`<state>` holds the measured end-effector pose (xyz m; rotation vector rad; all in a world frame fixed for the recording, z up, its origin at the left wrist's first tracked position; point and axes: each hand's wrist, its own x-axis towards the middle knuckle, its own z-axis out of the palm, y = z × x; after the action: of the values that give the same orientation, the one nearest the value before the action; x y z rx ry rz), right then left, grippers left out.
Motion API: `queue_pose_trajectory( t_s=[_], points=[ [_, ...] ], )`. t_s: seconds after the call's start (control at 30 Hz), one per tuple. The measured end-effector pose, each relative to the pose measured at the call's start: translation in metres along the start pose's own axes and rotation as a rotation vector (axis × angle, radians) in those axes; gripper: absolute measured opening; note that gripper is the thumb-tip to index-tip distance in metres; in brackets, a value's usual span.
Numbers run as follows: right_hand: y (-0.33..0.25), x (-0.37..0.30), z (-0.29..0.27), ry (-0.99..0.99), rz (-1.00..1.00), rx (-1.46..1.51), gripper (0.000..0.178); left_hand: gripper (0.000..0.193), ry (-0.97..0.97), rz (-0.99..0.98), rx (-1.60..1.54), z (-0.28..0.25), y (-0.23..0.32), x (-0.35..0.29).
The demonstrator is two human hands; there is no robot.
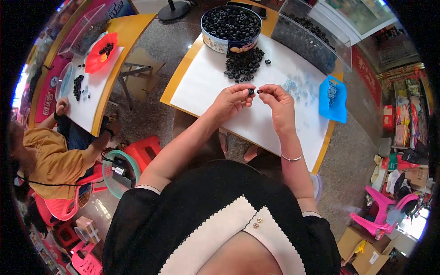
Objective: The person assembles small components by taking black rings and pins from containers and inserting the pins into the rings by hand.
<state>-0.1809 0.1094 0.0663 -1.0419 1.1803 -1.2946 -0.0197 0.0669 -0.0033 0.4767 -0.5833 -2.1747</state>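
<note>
Between the thumb and fingers of my left hand (233, 101) is a small black ring-shaped part (251, 92). My right hand (278, 104) pinches a tiny dark piece (259, 91) just to its right, a short gap apart; its kind is too small to tell. Both hands are held over the white sheet on the table. Beyond them lies a loose heap of black ring-shaped parts (244, 65). A round tin (215, 45) full of the same parts stands behind the heap. Small pale-blue clear pieces (298, 88) are scattered to the right of my right hand.
A blue scoop-like tray (338, 110) with small blue pieces sits at the table's right edge. A clear bin (305, 43) of dark parts stands at the far right. At the left, another person (55, 158) sits at a second table (133, 34) with a red dish (95, 59).
</note>
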Motion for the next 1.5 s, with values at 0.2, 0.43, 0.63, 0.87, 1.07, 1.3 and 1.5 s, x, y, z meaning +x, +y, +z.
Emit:
queue_pose_trajectory(
  t_s=[0.2, 0.43, 0.63, 0.87, 1.07, 1.3, 1.5],
  points=[
    [-0.002, -0.007, 0.010, 0.057, -0.272, -0.415, 0.014, 0.021, 0.000, 0.011, 0.001, -0.001, -0.001, 0.000],
    [0.000, -0.010, 0.016, 0.070, -0.423, -0.578, 0.012, 0.019, -0.026, 0.029, 0.007, -0.003, -0.004, 0.001],
    [0.003, -0.008, 0.015, 0.060, -0.633, -0.796, 0.016, 0.019, -0.008, 0.040, 0.012, 0.000, -0.004, 0.001],
    [0.004, -0.011, 0.013, 0.001, -0.657, -0.843, 0.019, 0.018, 0.032, 0.095, 0.084, -0.001, -0.009, 0.002],
    [-0.010, -0.005, 0.005, -0.118, -0.238, -0.568, 0.024, 0.027, 0.017, 0.089, 0.100, -0.001, -0.008, 0.001],
    [0.002, 0.006, -0.007, -0.340, -0.311, -0.660, 0.024, 0.064, -0.011, 0.071, 0.109, 0.002, -0.004, 0.001],
    [0.011, -0.002, 0.004, -0.221, -0.410, -0.663, 0.020, 0.065, -0.029, 0.064, 0.083, 0.000, -0.005, -0.001]
  ],
)
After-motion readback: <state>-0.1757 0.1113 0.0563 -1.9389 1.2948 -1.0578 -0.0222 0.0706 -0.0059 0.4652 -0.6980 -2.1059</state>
